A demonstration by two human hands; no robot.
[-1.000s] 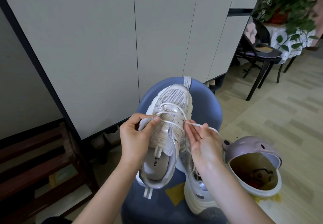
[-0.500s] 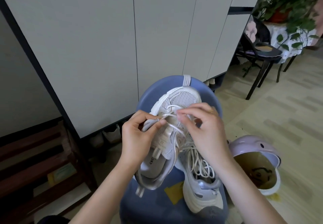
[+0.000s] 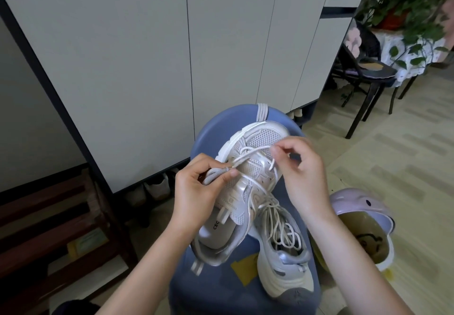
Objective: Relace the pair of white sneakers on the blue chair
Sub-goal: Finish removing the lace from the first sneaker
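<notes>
A white mesh sneaker (image 3: 245, 187) is held up over the blue chair (image 3: 213, 130), toe pointing away from me. My left hand (image 3: 196, 191) grips its tongue and left side between thumb and fingers. My right hand (image 3: 299, 169) pinches the white lace (image 3: 255, 153) near the toe-end eyelets. The lace crosses loosely over the upper. The second sneaker (image 3: 282, 253) lies on the chair seat below and to the right, with a loose pile of lace inside it.
A lilac and cream lidded pot (image 3: 363, 228) sits on the floor right of the chair. Grey cabinet doors (image 3: 147, 56) stand behind. A dark wooden rack (image 3: 49, 221) is at left. A black stool (image 3: 368, 74) and a potted plant (image 3: 403, 2) stand at far right.
My right hand has gone from the sneaker's right side up to the toe-end eyelets, taking the lace with it. The sneaker's toe has swung a little to the right.
</notes>
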